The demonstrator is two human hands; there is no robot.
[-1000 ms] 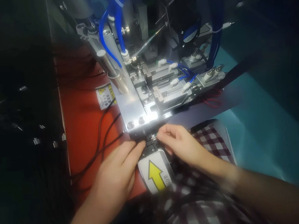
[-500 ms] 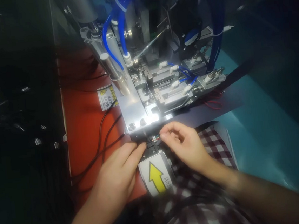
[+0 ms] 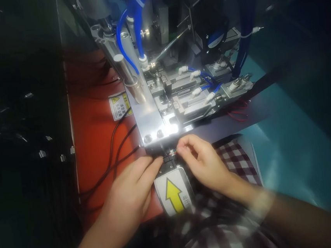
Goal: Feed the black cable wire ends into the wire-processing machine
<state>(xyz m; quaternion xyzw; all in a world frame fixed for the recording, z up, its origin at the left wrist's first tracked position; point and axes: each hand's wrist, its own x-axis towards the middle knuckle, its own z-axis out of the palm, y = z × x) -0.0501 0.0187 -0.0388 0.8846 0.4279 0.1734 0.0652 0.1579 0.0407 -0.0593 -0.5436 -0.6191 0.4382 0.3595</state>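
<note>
Just in front of the metal machine block [image 3: 149, 119], my two hands face each other across a small gap. A thin dark cable with fine coloured wires [image 3: 173, 152] spans that gap. The fingertips of my left hand [image 3: 130, 187] are closed on the cable's dark part, at the left of the gap. My right hand [image 3: 206, 163] pinches the coloured wire ends between thumb and index finger, with the other fingers curled. The very tips of the wires are hidden by my right fingers. Below the hands is a white plate with a yellow arrow [image 3: 174, 195].
Beyond the hands stands the machine with blue air tubes [image 3: 138, 33] and small metal cylinders [image 3: 196, 107]. Black cables [image 3: 112, 152] run over the orange surface [image 3: 88, 147] at the left, near a warning label [image 3: 119, 106]. Checked cloth [image 3: 235, 156] covers my lap.
The view has shifted slightly, so the machine appears a little further right. Both hands keep their hold on the cable and its wires, almost unmoved.
</note>
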